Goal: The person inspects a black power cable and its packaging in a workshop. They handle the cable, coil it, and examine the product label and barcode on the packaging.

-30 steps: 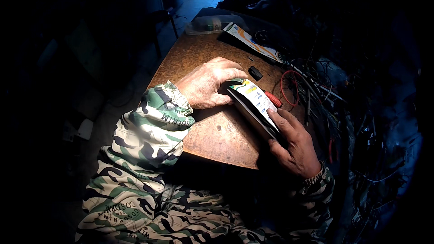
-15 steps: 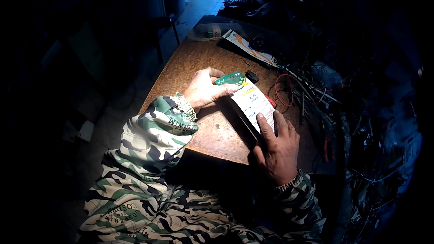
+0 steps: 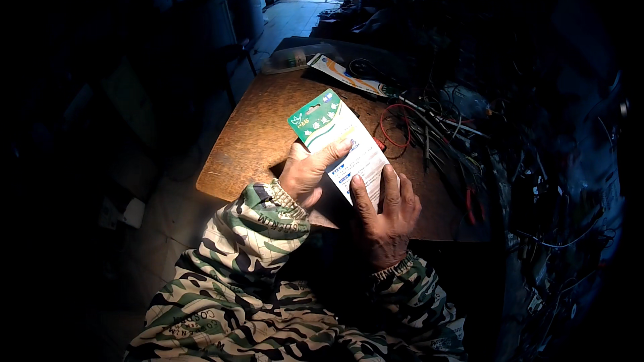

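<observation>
At the left, the brown tabletop [image 3: 235, 147] is lit, with a clear plastic container [image 3: 292, 60] set at its far end. The green-and-white package [image 3: 362, 153] is gripped at its left edge by the left hand [image 3: 305, 173], the thumb laid across the printed face; it is held slanting above the table's near part, green end farthest away. Its lower end is covered by the spread fingers of the right hand [image 3: 388, 218] (whether it is pinched there cannot be told, the thumb being hidden). Farther right, a red cable loop [image 3: 381, 124] and a red-handled tool [image 3: 471, 208] are seen, both untouched. The step in hand is judged to be a two-handed steadying of the package, face up; for any next move, a firm left-thumb hold would be called for.
</observation>
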The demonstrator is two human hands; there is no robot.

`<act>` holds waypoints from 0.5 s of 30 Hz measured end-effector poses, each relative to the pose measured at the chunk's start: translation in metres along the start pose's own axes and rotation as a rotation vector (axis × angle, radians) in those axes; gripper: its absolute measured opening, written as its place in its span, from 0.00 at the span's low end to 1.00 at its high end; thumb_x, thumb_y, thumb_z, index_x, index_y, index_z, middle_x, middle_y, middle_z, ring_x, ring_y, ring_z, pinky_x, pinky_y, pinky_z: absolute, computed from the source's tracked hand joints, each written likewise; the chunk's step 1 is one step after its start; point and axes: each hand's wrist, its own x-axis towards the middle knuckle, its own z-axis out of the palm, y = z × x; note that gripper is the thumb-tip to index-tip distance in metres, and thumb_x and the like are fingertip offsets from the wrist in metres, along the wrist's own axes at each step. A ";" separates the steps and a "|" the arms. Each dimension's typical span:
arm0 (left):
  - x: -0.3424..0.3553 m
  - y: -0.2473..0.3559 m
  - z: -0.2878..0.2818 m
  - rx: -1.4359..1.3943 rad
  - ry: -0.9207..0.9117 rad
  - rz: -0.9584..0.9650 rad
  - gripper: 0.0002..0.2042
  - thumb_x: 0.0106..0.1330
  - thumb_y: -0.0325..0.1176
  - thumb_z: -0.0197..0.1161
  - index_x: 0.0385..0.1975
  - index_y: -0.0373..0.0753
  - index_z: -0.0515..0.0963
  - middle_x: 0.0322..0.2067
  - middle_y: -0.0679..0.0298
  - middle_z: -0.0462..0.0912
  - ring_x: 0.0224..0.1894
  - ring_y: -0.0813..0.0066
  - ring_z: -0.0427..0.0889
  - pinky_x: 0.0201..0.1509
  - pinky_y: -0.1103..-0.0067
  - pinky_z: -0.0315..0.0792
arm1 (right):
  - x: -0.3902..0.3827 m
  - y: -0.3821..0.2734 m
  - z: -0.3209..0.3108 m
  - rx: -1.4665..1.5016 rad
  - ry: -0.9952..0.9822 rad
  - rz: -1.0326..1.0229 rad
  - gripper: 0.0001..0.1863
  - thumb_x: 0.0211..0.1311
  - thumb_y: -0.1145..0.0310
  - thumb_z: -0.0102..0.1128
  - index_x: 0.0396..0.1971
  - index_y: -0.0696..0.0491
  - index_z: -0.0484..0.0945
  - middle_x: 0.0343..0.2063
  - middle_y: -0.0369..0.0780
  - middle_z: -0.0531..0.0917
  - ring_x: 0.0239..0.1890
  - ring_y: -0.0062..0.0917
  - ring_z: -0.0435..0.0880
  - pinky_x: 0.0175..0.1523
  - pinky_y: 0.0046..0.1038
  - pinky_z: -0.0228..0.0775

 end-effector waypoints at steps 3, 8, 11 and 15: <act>-0.005 0.008 -0.006 0.052 -0.015 0.004 0.17 0.67 0.24 0.67 0.55 0.33 0.76 0.47 0.54 0.86 0.48 0.63 0.88 0.55 0.68 0.84 | 0.005 -0.003 -0.013 0.095 -0.094 -0.002 0.30 0.58 0.59 0.70 0.64 0.33 0.77 0.68 0.50 0.68 0.66 0.50 0.69 0.62 0.52 0.61; -0.015 0.016 -0.023 0.069 -0.063 0.040 0.20 0.63 0.23 0.70 0.56 0.33 0.76 0.47 0.55 0.86 0.50 0.63 0.87 0.56 0.66 0.82 | 0.016 0.001 -0.048 0.451 -0.115 0.083 0.42 0.49 0.57 0.79 0.65 0.52 0.73 0.68 0.56 0.67 0.60 0.52 0.77 0.54 0.46 0.74; -0.025 0.016 -0.036 0.113 -0.083 0.006 0.25 0.61 0.27 0.73 0.58 0.33 0.75 0.50 0.53 0.85 0.52 0.61 0.85 0.60 0.64 0.78 | 0.026 0.011 -0.054 0.649 -0.200 0.192 0.36 0.56 0.62 0.75 0.61 0.65 0.72 0.53 0.60 0.79 0.46 0.50 0.86 0.46 0.38 0.81; -0.052 0.016 -0.035 0.251 -0.130 0.016 0.40 0.54 0.37 0.78 0.66 0.38 0.63 0.53 0.48 0.79 0.57 0.49 0.82 0.63 0.54 0.77 | 0.015 0.015 -0.055 1.062 -0.600 0.313 0.28 0.64 0.64 0.70 0.58 0.65 0.73 0.37 0.54 0.87 0.42 0.43 0.90 0.49 0.35 0.81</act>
